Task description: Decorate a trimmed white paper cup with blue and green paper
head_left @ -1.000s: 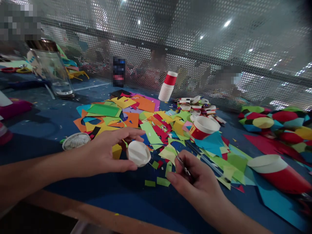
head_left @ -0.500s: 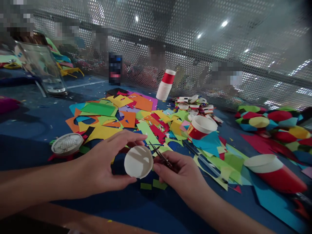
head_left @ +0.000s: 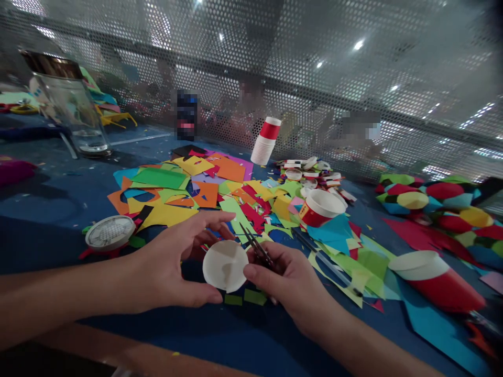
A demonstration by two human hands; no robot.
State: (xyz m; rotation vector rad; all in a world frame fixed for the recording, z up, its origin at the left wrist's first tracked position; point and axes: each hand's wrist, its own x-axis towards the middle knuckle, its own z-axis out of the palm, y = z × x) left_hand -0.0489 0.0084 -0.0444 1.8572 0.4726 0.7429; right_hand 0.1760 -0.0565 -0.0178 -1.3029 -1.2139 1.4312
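A white round paper cup bottom (head_left: 225, 266) with a short rim faces me in the middle of the view. My left hand (head_left: 173, 262) curves around its left side, thumb and fingers spread apart, without a visible firm grip. My right hand (head_left: 281, 269) is closed around dark scissors (head_left: 257, 246), whose slim blades point up and away. The right thumb presses against the right edge of the cup bottom. Below it on the table lie small green paper pieces (head_left: 254, 297). The right hand's curled fingers are partly hidden.
Coloured paper scraps (head_left: 168, 212) spread behind my hands. A cut red-and-white paper cup (head_left: 322, 207), a cup lying on its side (head_left: 440, 280) and a pen (head_left: 330, 267) are to the right. A cup stack (head_left: 266, 140) and glass bottle (head_left: 74, 110) stand farther back.
My left fingers have loosened a little from the cup bottom, which has turned slightly and shifted a bit lower. The right hand keeps the scissors, their blades now slightly lower.
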